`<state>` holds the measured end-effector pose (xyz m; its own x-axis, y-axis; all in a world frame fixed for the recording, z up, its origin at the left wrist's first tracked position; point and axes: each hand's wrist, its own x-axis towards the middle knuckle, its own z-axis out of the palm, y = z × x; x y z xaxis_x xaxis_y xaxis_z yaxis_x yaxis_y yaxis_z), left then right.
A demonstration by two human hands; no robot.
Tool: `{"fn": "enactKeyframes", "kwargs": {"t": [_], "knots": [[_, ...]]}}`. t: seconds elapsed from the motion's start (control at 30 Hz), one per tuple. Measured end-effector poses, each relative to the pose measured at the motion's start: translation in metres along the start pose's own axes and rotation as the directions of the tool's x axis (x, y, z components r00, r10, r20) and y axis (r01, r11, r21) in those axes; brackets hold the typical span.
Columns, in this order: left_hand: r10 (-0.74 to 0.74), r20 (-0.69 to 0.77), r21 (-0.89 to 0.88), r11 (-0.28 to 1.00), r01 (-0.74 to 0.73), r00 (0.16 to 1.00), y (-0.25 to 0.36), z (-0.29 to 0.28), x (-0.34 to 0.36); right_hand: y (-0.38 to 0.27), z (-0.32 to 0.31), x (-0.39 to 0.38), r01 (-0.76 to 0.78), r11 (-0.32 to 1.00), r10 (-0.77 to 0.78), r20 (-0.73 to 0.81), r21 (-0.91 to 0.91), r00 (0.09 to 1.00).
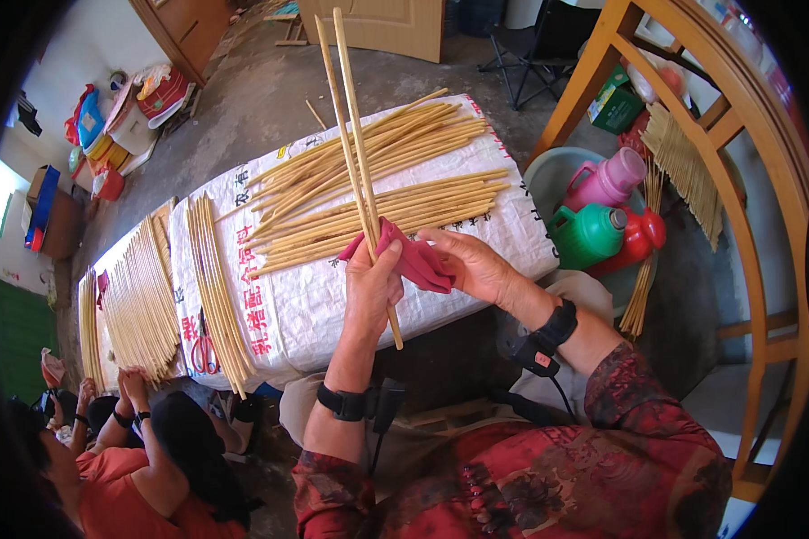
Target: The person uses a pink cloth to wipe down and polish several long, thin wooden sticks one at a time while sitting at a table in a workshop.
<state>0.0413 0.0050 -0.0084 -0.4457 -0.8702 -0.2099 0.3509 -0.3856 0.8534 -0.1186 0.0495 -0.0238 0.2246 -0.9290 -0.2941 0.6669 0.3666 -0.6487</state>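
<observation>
My left hand (371, 287) is closed around two long, thin straw-coloured sticks (360, 153), which point up and away from me, their near ends below the hand. A dark red cloth (413, 260) lies against the sticks at that hand and stretches across to my right hand (476, 267). The right hand grips the cloth's other side, its fingers partly hidden by the folds. Under and beyond the hands, a loose pile of similar sticks (306, 184) and a second group of sticks (431, 208) rest on a white printed woven sheet (324, 305).
Further left lie a narrow row of sticks (214, 287), scissors (203, 350) and a wide row (139, 301). Another person in orange (144, 485) sits at lower left. On the right stand a basin (548, 171) with pink, green and red flasks (593, 235), and a wooden frame (746, 216).
</observation>
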Motion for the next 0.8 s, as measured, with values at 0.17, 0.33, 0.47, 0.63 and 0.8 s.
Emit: {"fn": "enactKeyframes", "kwargs": {"t": [0.17,0.33,0.47,0.63,0.8], "knots": [[-0.008,-0.002,-0.062,0.998,0.008,1.000,0.002,-0.001,-0.004,0.007,-0.002,0.007,0.152,0.986,-0.153,0.001,0.072,0.988],[0.040,0.010,-0.205,0.978,-0.037,0.999,-0.005,-0.004,-0.006,-0.002,0.000,0.006,0.273,0.953,-0.260,-0.106,0.134,0.960],[0.031,0.004,-0.266,0.964,-0.029,1.000,-0.013,-0.002,-0.008,-0.002,-0.008,0.009,0.277,0.959,-0.265,-0.148,0.062,0.953],[0.006,0.031,-0.305,0.952,0.004,1.000,-0.016,0.003,-0.012,0.002,-0.010,0.012,0.280,0.959,-0.270,-0.161,0.040,0.949],[0.065,-0.005,-0.282,0.957,-0.064,0.998,-0.015,-0.003,-0.012,-0.024,0.003,0.008,0.506,0.861,-0.507,-0.157,-0.050,0.847]]}}
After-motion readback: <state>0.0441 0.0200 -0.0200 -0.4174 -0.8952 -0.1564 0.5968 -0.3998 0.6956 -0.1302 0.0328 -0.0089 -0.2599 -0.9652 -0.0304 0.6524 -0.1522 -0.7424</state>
